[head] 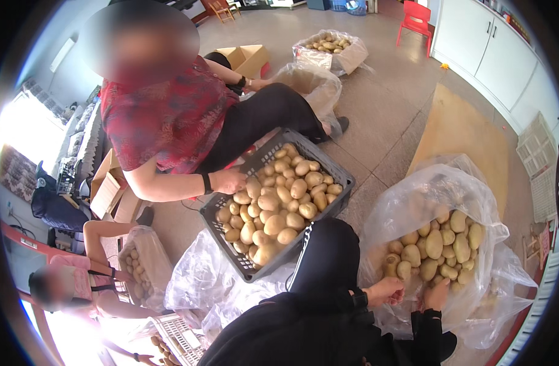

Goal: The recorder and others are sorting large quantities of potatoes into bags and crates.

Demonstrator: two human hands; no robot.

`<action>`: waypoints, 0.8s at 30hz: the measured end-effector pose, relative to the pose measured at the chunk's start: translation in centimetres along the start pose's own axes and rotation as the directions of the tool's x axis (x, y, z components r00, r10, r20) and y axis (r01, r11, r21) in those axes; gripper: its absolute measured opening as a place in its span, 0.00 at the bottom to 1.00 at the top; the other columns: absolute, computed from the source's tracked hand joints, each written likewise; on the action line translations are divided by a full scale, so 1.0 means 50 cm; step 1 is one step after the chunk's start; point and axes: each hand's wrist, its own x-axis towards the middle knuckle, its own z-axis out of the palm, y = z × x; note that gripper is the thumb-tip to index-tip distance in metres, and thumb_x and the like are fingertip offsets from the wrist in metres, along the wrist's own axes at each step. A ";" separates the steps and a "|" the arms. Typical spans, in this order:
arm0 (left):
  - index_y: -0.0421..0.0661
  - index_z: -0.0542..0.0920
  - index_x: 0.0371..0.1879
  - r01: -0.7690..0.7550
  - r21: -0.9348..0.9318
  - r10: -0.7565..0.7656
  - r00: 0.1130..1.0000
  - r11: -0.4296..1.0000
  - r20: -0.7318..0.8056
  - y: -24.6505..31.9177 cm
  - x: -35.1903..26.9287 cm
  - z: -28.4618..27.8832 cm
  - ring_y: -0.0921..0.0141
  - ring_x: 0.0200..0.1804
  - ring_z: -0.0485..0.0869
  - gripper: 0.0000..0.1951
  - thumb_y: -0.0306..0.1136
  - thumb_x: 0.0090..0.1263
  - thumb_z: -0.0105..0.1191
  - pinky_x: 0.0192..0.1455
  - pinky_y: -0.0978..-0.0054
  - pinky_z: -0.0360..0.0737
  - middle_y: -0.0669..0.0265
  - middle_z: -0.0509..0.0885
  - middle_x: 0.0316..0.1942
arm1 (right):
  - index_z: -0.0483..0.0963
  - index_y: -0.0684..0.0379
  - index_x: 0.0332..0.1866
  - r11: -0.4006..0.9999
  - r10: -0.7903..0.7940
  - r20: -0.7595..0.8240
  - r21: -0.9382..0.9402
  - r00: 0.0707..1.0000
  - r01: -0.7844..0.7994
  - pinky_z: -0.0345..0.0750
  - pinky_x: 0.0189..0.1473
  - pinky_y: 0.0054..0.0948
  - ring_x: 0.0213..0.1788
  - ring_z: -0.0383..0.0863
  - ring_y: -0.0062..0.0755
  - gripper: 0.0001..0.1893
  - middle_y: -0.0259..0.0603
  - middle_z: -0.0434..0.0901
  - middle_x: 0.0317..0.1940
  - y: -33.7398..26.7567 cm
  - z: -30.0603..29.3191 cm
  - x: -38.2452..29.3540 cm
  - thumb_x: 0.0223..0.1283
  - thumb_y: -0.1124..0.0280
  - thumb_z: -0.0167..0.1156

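Note:
My left hand (385, 291), its fingers curled, is at the near edge of a clear plastic bag of potatoes (434, 244); whether it pinches anything is unclear. Just to its right, my right hand (436, 294) reaches into the bag's opening, fingertips against the potatoes, its palm side hidden. Left of my raised knee, a dark grey plastic crate (348, 187) holds many potatoes (275, 225). A person in a red patterned shirt (170, 119) has one hand (228, 181) on a potato at the crate's far left edge and the other by an open plastic-lined bag (307, 82).
Crumpled clear plastic (197, 274) lies below the crate. A person in pink (73, 279) sits at lower left beside a bag of potatoes (140, 270). A white plastic crate (181, 338) is at the bottom. Farther off are a lined box of potatoes (327, 59), cardboard (462, 137) and a red chair (416, 20).

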 end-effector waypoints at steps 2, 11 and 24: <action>0.46 0.69 0.25 0.011 0.001 -0.011 0.999 1.000 -0.033 0.002 -0.001 0.005 0.74 0.26 0.74 0.07 0.34 0.62 0.44 0.25 0.77 0.70 0.70 0.72 0.22 | 0.57 0.65 0.43 0.999 0.027 -0.019 0.026 0.999 -0.026 0.70 0.42 0.46 0.42 0.72 0.59 0.23 0.59 0.72 0.37 -0.002 -0.002 0.000 0.41 0.76 0.59; 0.47 0.70 0.28 0.004 0.099 -0.010 0.998 0.995 0.067 -0.018 -0.009 -0.008 0.75 0.29 0.76 0.07 0.36 0.65 0.45 0.29 0.77 0.72 0.70 0.74 0.26 | 0.57 0.67 0.46 0.999 0.008 0.029 0.052 1.000 -0.010 0.70 0.43 0.47 0.43 0.71 0.59 0.25 0.61 0.71 0.37 0.033 0.003 -0.002 0.39 0.78 0.58; 0.46 0.71 0.35 0.141 0.081 -0.148 0.985 0.987 0.090 -0.038 -0.034 -0.031 0.68 0.38 0.78 0.10 0.40 0.67 0.45 0.42 0.68 0.77 0.65 0.78 0.33 | 0.72 0.66 0.36 0.324 -0.013 0.177 0.932 0.984 -0.164 0.71 0.32 0.22 0.30 0.72 0.20 0.13 0.36 0.75 0.24 0.137 0.046 -0.110 0.47 0.69 0.57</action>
